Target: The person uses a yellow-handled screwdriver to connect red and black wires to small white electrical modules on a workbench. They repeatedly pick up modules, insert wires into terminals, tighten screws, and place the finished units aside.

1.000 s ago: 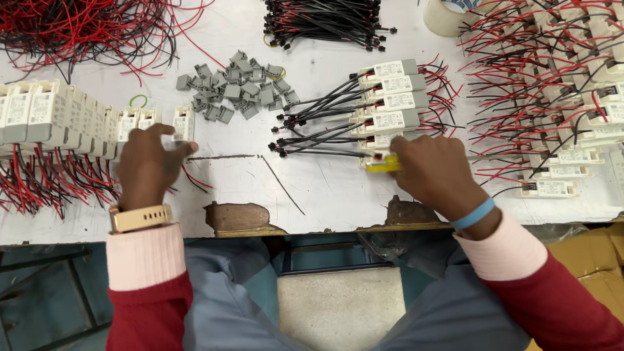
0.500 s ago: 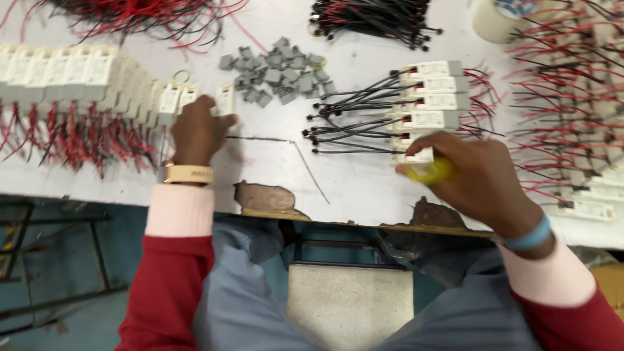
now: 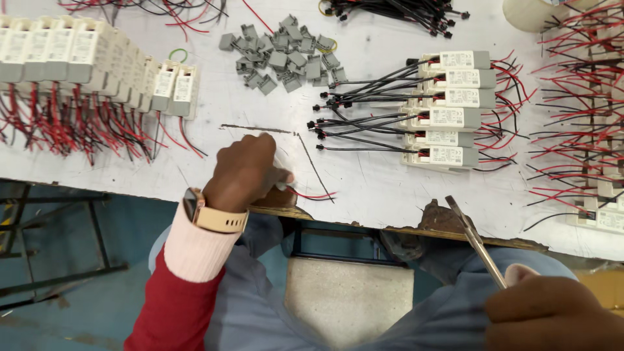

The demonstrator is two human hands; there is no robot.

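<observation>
The white surface (image 3: 390, 188) is full of wired boxes. The left hand (image 3: 250, 172) grip pinches a small red-wired box (image 3: 296, 192) at its near edge. The right hand (image 3: 552, 315) grip, low near the lap, closes on a metal tool (image 3: 474, 239).

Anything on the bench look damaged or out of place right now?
Yes: the table's front edge is chipped, its white surface broken away to brown patches near the left hand and the tool in the right hand. A dark crack line crosses the top.

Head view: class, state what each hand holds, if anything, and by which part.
Left hand covers a small part with red wires at the wires' near end. Right hand grips a metal tool by its handle end.
</observation>
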